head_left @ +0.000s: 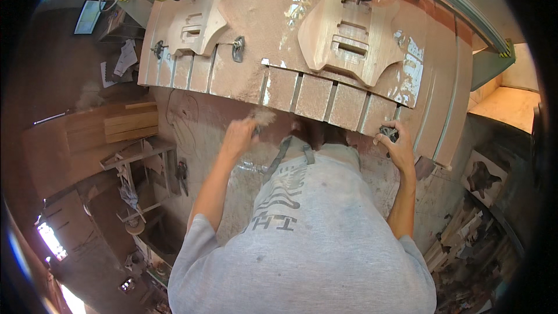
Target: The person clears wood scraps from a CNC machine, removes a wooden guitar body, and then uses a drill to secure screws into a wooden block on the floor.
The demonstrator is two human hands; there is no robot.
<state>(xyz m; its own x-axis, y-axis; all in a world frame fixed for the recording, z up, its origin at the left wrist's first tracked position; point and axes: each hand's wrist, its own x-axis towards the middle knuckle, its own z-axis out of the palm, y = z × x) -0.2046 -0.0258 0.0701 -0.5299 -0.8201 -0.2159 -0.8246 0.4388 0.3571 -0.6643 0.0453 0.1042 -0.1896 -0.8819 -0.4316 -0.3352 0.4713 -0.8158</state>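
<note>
Dark clamp-like block (389, 134): pinched, right hand (401, 145). Pale brush-like tuft (265, 117), blurred: left hand (237, 136), curled, hold unclear. Apparent step: dusting; next calls for light strokes.

Left hand (237, 135) curled round what I take for a tan-bristled brush (265, 117), blurred on my feed, right hand (400, 147) gripping small dark fitting (389, 134) at near edge of dusty slotted machine bed (232, 79), two carved wooden panels (323, 36) on it

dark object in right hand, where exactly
Head view, right of centre: the dark object is in the right hand, by the near edge of the slotted table.
</note>
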